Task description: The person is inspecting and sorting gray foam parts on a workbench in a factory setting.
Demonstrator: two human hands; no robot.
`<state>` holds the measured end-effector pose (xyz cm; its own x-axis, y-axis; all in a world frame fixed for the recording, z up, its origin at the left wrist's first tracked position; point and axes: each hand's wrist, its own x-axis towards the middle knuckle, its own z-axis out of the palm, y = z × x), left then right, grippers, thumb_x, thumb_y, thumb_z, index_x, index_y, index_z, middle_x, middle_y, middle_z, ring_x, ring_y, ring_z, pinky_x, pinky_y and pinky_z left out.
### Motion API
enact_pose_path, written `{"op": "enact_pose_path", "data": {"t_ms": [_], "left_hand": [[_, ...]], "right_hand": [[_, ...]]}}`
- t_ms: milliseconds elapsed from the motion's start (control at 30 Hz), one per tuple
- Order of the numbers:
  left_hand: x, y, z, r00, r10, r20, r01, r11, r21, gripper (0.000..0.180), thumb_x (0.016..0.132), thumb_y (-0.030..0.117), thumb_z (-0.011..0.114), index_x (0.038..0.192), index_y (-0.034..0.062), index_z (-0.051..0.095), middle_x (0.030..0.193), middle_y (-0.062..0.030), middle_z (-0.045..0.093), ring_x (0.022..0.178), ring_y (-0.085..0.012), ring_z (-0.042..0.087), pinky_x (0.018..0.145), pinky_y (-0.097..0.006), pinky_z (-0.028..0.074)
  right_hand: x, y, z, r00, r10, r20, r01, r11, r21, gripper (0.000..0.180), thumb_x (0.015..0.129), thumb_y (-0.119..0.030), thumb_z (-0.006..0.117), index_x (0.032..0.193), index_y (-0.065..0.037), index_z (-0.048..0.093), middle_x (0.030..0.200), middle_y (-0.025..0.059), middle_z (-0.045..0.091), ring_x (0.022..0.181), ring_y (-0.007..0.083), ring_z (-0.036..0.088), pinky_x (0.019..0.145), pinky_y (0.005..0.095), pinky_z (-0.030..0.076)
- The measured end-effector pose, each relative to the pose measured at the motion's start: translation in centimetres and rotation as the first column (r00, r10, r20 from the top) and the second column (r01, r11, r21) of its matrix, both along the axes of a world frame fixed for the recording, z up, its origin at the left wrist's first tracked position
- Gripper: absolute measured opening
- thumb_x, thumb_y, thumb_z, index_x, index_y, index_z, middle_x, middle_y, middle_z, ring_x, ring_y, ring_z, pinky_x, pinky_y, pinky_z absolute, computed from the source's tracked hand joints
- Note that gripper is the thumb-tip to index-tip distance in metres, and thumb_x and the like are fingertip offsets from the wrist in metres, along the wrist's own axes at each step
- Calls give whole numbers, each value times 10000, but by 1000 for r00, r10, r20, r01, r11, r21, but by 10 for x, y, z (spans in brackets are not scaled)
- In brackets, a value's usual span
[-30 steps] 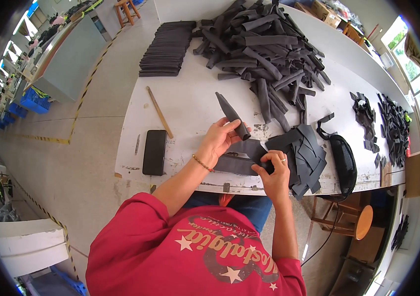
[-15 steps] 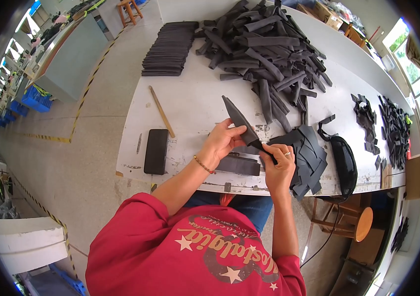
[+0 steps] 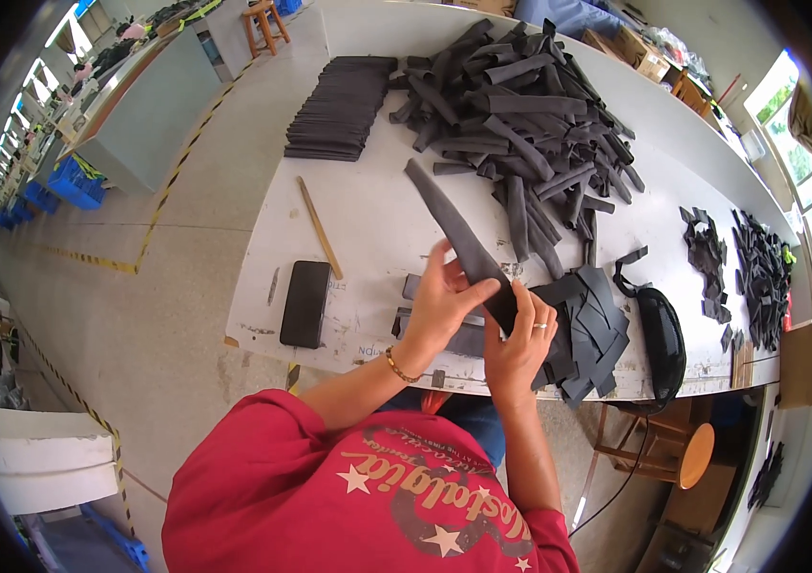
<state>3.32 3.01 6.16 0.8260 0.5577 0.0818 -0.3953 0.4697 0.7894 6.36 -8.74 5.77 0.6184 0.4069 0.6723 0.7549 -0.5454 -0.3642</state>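
Note:
A long dark grey fabric strip (image 3: pixel 452 222), folded like a flat sleeve, slants up over the near part of the table. My left hand (image 3: pixel 437 310) pinches its lower part between thumb and fingers. At the near end, my right hand (image 3: pixel 518 349) grips the same strip. Beneath the hands lies a dark block-shaped piece (image 3: pixel 468 341), partly hidden by them. Overlapping flat dark pieces (image 3: pixel 585 329) are spread just right of my right hand. Beyond the strip is a large heap of dark fabric sleeves (image 3: pixel 535 105).
A neat stack of dark strips (image 3: pixel 341 110) lies at the far left. Nearer are a wooden stick (image 3: pixel 318 227) and a black phone-like slab (image 3: pixel 305 304). A black mesh-covered object (image 3: pixel 662 344) with a cord sits at right, before dark scraps (image 3: pixel 764 277). A wooden stool (image 3: pixel 695 456) stands below.
The strip now stretches out longer and farther from me, its wide face showing. My right hand has moved slightly left and nearer to me; my left hand has slid toward the strip's near end.

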Motion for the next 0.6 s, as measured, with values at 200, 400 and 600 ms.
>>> {"op": "enact_pose_path", "data": {"t_ms": [200,400,600], "left_hand": [[9,4,-19,941,-331,68,338,917,-212,202,981,219,563,1021,23,584,1006,-152,680,1108,-261,612,969,-391,483],[3,19,-10,968,-249,-4,247,963,-105,288,993,281,543,965,-3,577,988,-172,695,1070,-238,630,983,-378,461],[2,6,-19,946,-324,20,322,929,-183,270,996,279,535,959,12,551,1051,-190,689,1056,-244,642,972,-383,468]], "right_hand": [[-14,17,-9,985,121,-121,-100,981,166,411,695,51,709,1046,-13,505,1020,183,568,949,392,539,854,465,430],[-21,-1,-18,954,126,-272,-105,990,90,351,745,-20,740,1042,-36,553,1029,169,565,929,384,555,824,460,452],[-9,6,-5,954,228,-196,-213,972,96,304,762,-15,736,1012,-47,566,1078,186,557,962,375,566,781,445,483]]}}
